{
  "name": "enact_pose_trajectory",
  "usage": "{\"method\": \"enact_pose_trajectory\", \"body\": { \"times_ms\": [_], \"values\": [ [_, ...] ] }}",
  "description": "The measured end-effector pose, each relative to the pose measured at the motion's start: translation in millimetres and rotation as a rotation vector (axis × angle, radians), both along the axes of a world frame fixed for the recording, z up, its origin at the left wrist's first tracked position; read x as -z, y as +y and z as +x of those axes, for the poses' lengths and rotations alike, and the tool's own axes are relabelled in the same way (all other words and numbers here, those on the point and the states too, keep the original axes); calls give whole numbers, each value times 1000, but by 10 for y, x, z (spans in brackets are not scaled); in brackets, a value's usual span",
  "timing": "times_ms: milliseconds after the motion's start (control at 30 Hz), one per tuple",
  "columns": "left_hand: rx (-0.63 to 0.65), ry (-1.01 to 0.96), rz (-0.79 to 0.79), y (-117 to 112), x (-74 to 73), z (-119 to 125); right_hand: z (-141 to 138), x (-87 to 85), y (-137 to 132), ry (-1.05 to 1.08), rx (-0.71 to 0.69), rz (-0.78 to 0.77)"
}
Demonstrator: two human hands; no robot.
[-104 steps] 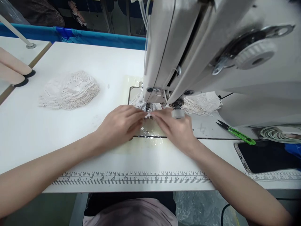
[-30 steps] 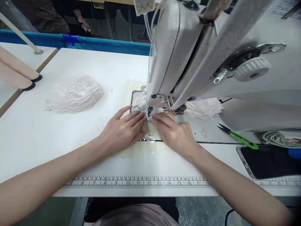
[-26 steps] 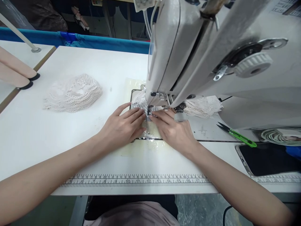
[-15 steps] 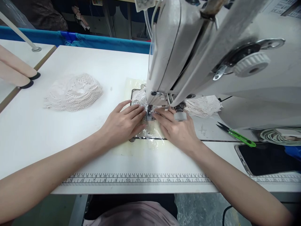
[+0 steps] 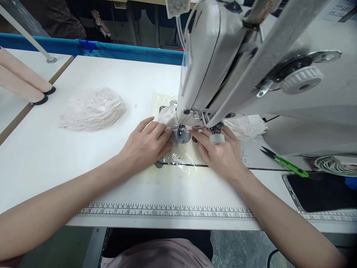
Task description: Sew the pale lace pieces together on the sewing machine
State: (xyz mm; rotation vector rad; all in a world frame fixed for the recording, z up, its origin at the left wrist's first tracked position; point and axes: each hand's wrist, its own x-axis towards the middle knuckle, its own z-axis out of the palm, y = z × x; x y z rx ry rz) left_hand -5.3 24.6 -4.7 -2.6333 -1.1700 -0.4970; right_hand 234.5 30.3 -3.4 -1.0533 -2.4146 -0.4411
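Note:
A white lace piece (image 5: 167, 115) lies under the head of the sewing machine (image 5: 199, 70), partly hidden behind it. My left hand (image 5: 145, 143) has its curled fingers closed on the lace's near edge, left of the presser foot (image 5: 180, 133). To the right of the foot, my right hand (image 5: 221, 150) pinches the lace edge, its thumb low and its fingertips partly behind a machine knob (image 5: 216, 139). Bare metal of the needle plate (image 5: 182, 139) shows between both hands.
Stacked lace pieces (image 5: 93, 109) lie on the left tabletop. More lace (image 5: 248, 126) sits beneath the machine arm. Green thread snips (image 5: 290, 165), a phone (image 5: 320, 191) and a coiled cord (image 5: 334, 163) are at right. A printed ruler (image 5: 167, 213) runs along the front edge.
My right hand has shifted right, so the hands are farther apart. My left fingers are more curled. The lace sits farther back, and more of the needle plate shows. The view has shifted slightly.

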Motion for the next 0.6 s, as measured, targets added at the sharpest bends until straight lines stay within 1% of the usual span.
{"method": "enact_pose_trajectory", "body": {
  "times_ms": [33, 67, 100, 167, 200, 233, 267, 300, 367, 400, 433, 500, 600],
  "values": [
    [14, 20, 26, -56, -21, 16, 0, -5, -1, 0, 0, 23],
    [54, 26, 40, -117, -43, 34, -1, -10, -2, 2, -1, 41],
    [133, 20, 35, -178, -67, 49, -3, -15, -6, 4, -5, 50],
    [355, -22, 8, -272, -111, 67, -10, -20, -16, 12, -17, 44],
    [435, -54, 7, -294, -129, 64, -15, -20, -22, 23, -26, 28],
    [459, -88, 15, -296, -142, 52, -20, -19, -29, 41, -37, 4],
    [419, -114, 23, -278, -150, 32, -25, -16, -36, 65, -49, -26],
    [326, -133, 24, -245, -152, 4, -30, -13, -42, 92, -63, -59],
    [77, -131, -20, -153, -143, -61, -41, -7, -55, 136, -85, -123],
    [-27, -111, -68, -108, -136, -93, -47, -5, -61, 150, -92, -147],
    [-105, -98, -127, -73, -129, -121, -55, -5, -68, 161, -97, -164],
    [-173, -122, -258, -40, -125, -151, -79, -7, -87, 193, -108, -188],
    [-163, -222, -410, -72, -138, -127, -144, -11, -131, 285, -164, -262]
  ]
}}
